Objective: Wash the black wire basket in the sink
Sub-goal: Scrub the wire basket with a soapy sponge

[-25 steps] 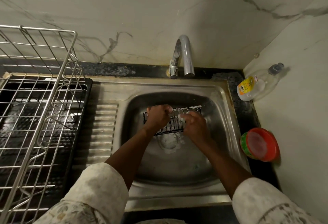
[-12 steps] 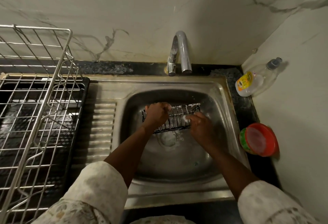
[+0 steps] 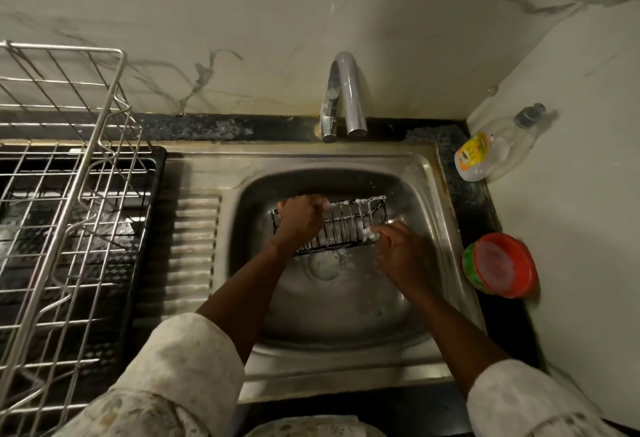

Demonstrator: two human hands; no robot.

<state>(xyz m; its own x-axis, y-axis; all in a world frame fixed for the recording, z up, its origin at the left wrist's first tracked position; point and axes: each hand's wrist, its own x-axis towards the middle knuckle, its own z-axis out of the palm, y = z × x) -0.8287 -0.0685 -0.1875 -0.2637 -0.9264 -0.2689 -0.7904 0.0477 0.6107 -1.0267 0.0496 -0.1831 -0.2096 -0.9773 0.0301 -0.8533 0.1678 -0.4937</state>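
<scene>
The black wire basket point(image 3: 346, 225) is held tilted inside the steel sink point(image 3: 429, 194), its bars streaked with white suds. My left hand point(image 3: 299, 216) grips the basket's left end from above. My right hand point(image 3: 403, 253) is at the basket's right front side, fingers pressed against the foamy wires; it looks blurred, and whether it holds a scrubber is hidden. The drain point(image 3: 325, 265) sits just below the basket.
A chrome tap point(image 3: 344, 97) stands behind the sink. A metal dish rack point(image 3: 69, 194) on a black tray fills the left counter. A clear soap bottle point(image 3: 491, 149) leans in the right corner, with a red-lidded tub point(image 3: 500, 265) in front of it.
My right hand has slid rightward along the basket, from its middle to its right end. My left hand keeps its grip on the left end.
</scene>
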